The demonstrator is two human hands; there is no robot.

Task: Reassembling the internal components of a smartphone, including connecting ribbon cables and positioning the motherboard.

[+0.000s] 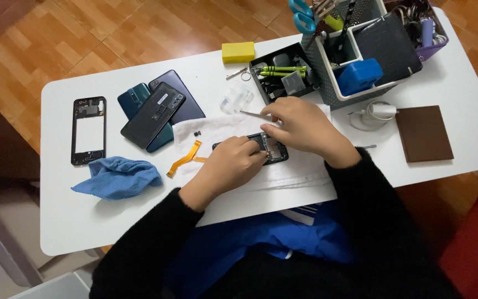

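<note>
Fingers (pixel 253 152) of left hand (pixel 230 163) pinch the opened phone (pixel 276 154) on a white towel (pixel 217 130); right hand (pixel 302 127) grips tweezers (pixel 253 114) above it. White surface (pixel 62 221) carries frame (pixel 88 130), blue cloth (pixel 118 176), stacked phones (pixel 156 113), organiser (pixel 355 61), brown pad (pixel 424 133); wooden floor (pixel 112 33) beyond.
</note>
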